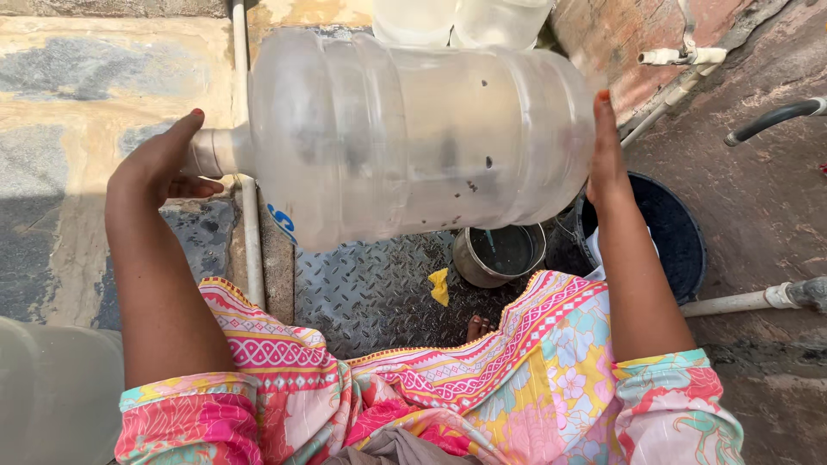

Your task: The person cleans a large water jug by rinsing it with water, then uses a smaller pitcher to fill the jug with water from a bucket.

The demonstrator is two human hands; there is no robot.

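Observation:
I hold a large clear plastic water jug (413, 138) sideways in front of me, its neck pointing left. My left hand (164, 164) covers the jug's mouth and neck. My right hand (607, 151) presses flat against the jug's base on the right. The jug looks cloudy, with a few dark specks on its wall. It hangs above a metal tread plate (370, 293) on the ground.
A small metal pot (500, 254) with water stands on the plate below the jug, a yellow scrap (440, 285) beside it. A dark bucket (680, 241) sits to the right. White pipes (250, 232) run along the ground and wall. More clear containers (457, 19) stand behind.

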